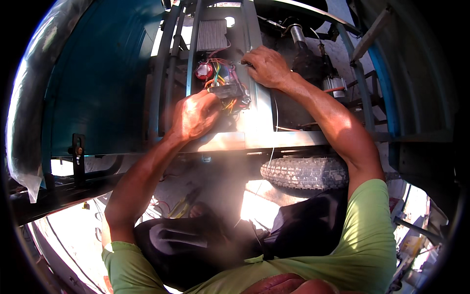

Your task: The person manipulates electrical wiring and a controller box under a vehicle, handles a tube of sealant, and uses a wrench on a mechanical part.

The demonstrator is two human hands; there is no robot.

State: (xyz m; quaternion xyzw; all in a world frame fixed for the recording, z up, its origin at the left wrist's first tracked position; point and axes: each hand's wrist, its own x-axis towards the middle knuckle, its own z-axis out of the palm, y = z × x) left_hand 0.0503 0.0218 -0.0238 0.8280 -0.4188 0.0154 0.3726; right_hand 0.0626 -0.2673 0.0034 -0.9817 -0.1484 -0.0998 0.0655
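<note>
My left hand is closed, its fingers curled at the left end of a dark rectangular box and gripping it. Around this box lies a bundle of coloured wires, red, yellow, green and orange. A round red part sits among them at the left. My right hand is over the metal panel just right of the wires, fingers bent and pressed together. Whatever its fingertips hold is hidden or too small to name. Above the wires, a grey finned metal box is set on the same panel.
Metal frame bars cross in front of me, with a knobbly tire beneath. A large blue-green panel stands at the left. Beyond my right forearm is a dark axle assembly. Yellow-handled pliers lie low near my legs.
</note>
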